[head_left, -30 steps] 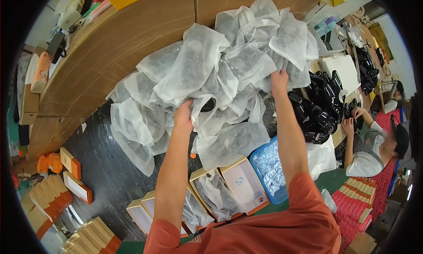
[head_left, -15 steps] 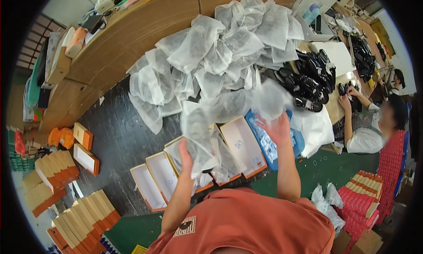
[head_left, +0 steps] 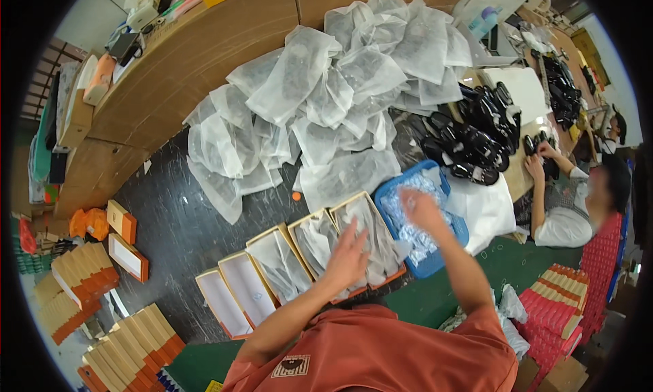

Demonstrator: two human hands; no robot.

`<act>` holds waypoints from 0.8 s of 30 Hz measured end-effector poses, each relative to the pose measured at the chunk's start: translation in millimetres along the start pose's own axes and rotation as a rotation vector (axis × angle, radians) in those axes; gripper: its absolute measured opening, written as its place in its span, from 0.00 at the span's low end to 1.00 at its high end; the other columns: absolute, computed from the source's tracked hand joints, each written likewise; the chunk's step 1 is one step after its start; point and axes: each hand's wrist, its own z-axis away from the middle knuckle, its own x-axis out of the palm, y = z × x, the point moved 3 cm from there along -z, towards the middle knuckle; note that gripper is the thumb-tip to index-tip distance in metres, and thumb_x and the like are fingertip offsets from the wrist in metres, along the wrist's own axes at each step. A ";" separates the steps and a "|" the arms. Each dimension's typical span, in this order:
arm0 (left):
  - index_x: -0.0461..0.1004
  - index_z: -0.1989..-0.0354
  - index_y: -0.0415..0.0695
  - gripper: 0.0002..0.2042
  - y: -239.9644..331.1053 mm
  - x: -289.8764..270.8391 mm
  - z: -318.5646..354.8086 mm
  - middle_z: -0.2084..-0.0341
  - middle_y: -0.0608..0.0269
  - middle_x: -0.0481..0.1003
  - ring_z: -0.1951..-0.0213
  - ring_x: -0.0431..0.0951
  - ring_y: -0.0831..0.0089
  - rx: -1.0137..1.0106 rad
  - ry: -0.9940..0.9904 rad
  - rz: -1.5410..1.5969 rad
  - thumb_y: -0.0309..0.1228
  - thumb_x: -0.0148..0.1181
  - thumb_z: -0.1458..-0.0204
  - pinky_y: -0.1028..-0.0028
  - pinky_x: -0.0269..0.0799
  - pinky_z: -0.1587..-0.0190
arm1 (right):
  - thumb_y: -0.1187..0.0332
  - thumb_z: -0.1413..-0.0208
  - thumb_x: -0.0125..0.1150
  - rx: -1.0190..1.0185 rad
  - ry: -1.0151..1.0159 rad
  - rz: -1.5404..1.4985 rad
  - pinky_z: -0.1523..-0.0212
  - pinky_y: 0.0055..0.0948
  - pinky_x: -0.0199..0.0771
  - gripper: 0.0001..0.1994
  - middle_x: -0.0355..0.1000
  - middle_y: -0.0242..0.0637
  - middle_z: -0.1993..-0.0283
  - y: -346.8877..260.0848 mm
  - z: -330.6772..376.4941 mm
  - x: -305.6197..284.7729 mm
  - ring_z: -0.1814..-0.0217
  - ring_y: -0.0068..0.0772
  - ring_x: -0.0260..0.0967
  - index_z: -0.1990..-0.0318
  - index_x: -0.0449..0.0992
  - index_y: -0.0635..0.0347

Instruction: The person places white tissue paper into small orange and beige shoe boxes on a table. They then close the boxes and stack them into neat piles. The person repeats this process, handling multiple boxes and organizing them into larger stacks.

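Bags of white non-woven fabric (head_left: 320, 106), each with a dark shape showing through, are heaped in a wide pile across the dark work surface (head_left: 170, 222) below a long brown board (head_left: 190, 59). Black shoes (head_left: 476, 133) are piled to the right of the heap, near a seated co-worker (head_left: 578, 201) whose hands rest among them. Stacks of flat orange and tan boxes (head_left: 81, 283) are seen at the lower left. A row of open shoe boxes (head_left: 272, 269) is laid out in front of the person (four can be counted); the two on the right hold bagged shoes (head_left: 377, 239), and those further left look emptier. A blue basket (head_left: 415, 222) of small clear packets stands just beside the rightmost box. The left hand (head_left: 348, 256) is spread open, fingers apart, and pressed flat on the bagged shoes in the right-hand boxes. The right hand (head_left: 422, 212) is held over the blue basket; it is blurred, and whether anything is gripped cannot be told.
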 end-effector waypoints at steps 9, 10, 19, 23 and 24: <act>0.61 0.30 0.41 0.35 -83.3 -226.2 -289.0 0.33 0.32 0.59 0.35 0.63 0.34 0.097 0.692 -0.390 0.39 0.68 0.44 0.49 0.63 0.34 | 0.66 0.41 0.65 0.682 0.770 -0.721 0.44 0.39 0.74 0.27 0.75 0.47 0.42 179.8 -318.5 -108.8 0.42 0.41 0.73 0.37 0.69 0.72; 0.59 0.29 0.42 0.37 -86.1 -225.7 -317.0 0.34 0.33 0.60 0.35 0.64 0.34 -0.004 0.623 -0.329 0.40 0.68 0.45 0.49 0.64 0.34 | 0.66 0.41 0.65 0.624 0.802 -0.732 0.44 0.39 0.74 0.28 0.74 0.45 0.40 194.9 -317.9 -101.5 0.41 0.41 0.73 0.36 0.68 0.72; 0.55 0.28 0.42 0.40 -100.9 -206.9 -256.1 0.38 0.48 0.70 0.39 0.73 0.55 -0.288 0.495 0.606 0.31 0.70 0.49 0.61 0.69 0.36 | 0.72 0.33 0.53 0.677 0.467 -1.795 0.40 0.47 0.78 0.16 0.76 0.40 0.42 41.4 -144.6 65.2 0.41 0.41 0.75 0.39 0.70 0.63; 0.54 0.27 0.40 0.39 -74.0 -183.7 -67.3 0.37 0.51 0.70 0.39 0.74 0.58 -0.465 0.391 1.239 0.35 0.68 0.45 0.62 0.71 0.36 | 0.74 0.35 0.55 0.662 0.182 -1.767 0.36 0.46 0.74 0.21 0.74 0.43 0.39 -53.8 -56.6 24.7 0.37 0.42 0.73 0.35 0.67 0.65; 0.56 0.27 0.41 0.38 -95.7 -175.5 -12.0 0.38 0.51 0.71 0.40 0.75 0.58 -0.435 0.370 1.339 0.37 0.66 0.44 0.61 0.72 0.37 | 0.75 0.36 0.55 0.519 0.108 -1.647 0.33 0.46 0.71 0.23 0.74 0.44 0.37 -69.0 -42.3 8.9 0.35 0.43 0.72 0.33 0.65 0.66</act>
